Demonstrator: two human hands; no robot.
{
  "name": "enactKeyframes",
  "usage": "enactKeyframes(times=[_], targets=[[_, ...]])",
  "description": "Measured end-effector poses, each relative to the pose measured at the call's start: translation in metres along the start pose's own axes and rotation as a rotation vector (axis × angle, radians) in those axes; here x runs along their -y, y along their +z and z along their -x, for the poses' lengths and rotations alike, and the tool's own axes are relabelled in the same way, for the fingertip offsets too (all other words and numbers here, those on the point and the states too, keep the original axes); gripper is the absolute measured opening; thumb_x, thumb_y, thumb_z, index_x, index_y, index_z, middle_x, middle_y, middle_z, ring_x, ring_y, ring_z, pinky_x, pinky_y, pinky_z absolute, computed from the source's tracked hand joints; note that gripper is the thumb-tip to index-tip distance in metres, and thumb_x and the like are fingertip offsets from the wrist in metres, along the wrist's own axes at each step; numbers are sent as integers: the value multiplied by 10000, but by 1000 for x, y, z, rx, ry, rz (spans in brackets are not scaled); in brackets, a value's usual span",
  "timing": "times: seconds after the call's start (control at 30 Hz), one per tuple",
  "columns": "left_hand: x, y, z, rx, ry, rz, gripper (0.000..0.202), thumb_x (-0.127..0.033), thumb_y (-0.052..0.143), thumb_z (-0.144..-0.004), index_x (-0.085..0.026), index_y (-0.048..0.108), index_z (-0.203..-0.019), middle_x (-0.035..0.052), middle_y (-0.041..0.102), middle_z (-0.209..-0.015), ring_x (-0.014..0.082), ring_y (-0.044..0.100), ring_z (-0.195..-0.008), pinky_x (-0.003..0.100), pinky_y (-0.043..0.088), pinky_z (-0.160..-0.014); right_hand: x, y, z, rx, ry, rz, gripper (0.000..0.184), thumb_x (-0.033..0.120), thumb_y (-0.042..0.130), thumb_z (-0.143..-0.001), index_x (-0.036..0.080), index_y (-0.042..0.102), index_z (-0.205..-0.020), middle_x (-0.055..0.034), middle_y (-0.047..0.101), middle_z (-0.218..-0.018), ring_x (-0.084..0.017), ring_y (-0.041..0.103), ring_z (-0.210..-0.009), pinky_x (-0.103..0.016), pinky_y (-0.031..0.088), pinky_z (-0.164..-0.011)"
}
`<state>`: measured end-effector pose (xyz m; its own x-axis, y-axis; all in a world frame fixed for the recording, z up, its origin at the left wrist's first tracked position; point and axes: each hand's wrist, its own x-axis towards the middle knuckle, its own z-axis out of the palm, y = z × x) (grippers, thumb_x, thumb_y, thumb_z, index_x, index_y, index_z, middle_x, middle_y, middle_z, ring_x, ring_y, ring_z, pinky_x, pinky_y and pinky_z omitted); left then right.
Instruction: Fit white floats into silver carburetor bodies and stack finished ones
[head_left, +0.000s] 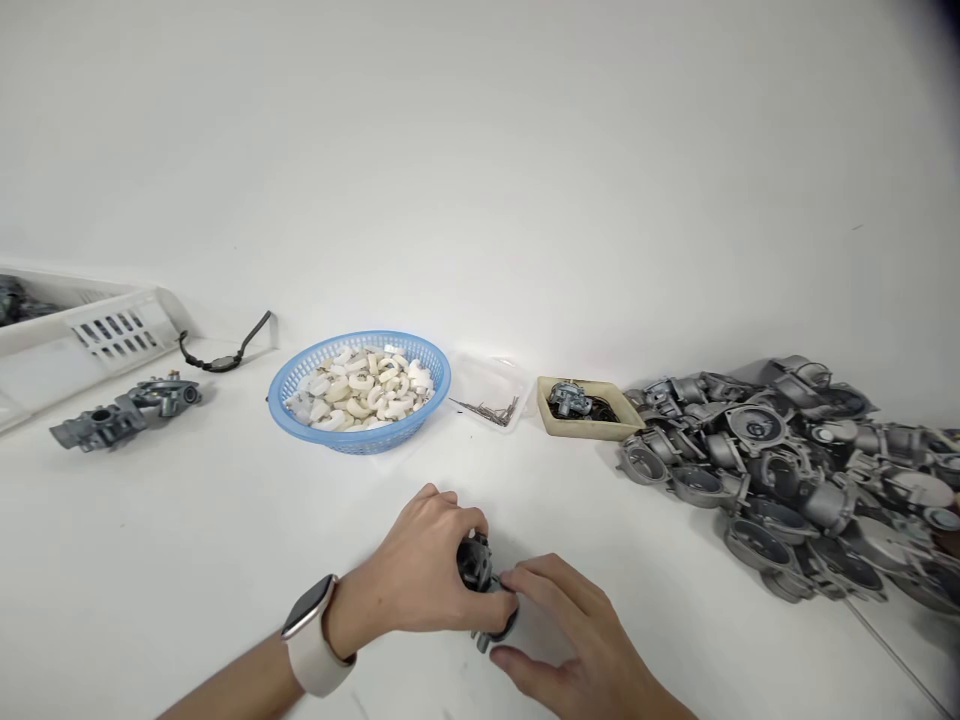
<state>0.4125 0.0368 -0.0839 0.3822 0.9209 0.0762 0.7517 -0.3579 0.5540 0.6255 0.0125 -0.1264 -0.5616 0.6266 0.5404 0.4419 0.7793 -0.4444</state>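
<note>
Work judged unfinished given the pile (pixel 780 475) at right, one part (pixel 474 562) at the near side of the desk (pixel 225 540) gripped by the left hand (pixel 424 562), fingers of the right hand (pixel 581 635) parted beside it, contact unclear, two parts (pixel 105 427) lying at left

ok so I count one left hand (pixel 427 570), one right hand (pixel 577 640), one held metal part (pixel 474 562). Two watches: smartwatch (pixel 309 605) plus black watch (pixel 223 363). Two loose metal bodies (pixel 101 427), one white crate (pixel 45 380), one blue basket (pixel 390 437), one clear tray (pixel 480 375), one cream tray (pixel 589 430). White curved pieces (pixel 360 385), thin pins (pixel 495 412), piled castings (pixel 757 425)? Loads, too overlapped to count lol
</note>
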Motion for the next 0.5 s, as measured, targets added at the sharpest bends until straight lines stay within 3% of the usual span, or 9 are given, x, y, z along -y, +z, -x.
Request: enactKeyframes(times=[0.1, 0.27, 0.5], targets=[[-3, 6, 1, -47, 1, -49, 383, -480, 759, -584, -218, 698, -857, 12, 613, -679, 218, 566, -697, 378, 407, -776, 5, 7, -1, -79, -42, 57, 348, 192, 670, -848, 207, 556, -1177, -50, 681, -946, -181, 653, -797, -299, 575, -682], [-5, 11, 3, -86, 35, -57, 459, -601, 735, -650, -205, 688, -876, 36, 663, -745, 244, 597, -752, 403, 390, -789, -2, 5, 7, -145, -2, 120, 355, 131, 610, -823, 211, 554, -1165, -15, 712, -898, -150, 675, -714, -259, 568, -614], [0, 10, 1, -15, 122, 6, 519, -662, 785, -609, -232, 644, -863, -17, 641, -774, 208, 599, -753, 365, 386, -765, -20, -16, 6, 70, 244, 12, 323, 182, 637, -760, 248, 620, -1076, 9, 725, -969, -168, 704, -835, -271, 591, -720]])
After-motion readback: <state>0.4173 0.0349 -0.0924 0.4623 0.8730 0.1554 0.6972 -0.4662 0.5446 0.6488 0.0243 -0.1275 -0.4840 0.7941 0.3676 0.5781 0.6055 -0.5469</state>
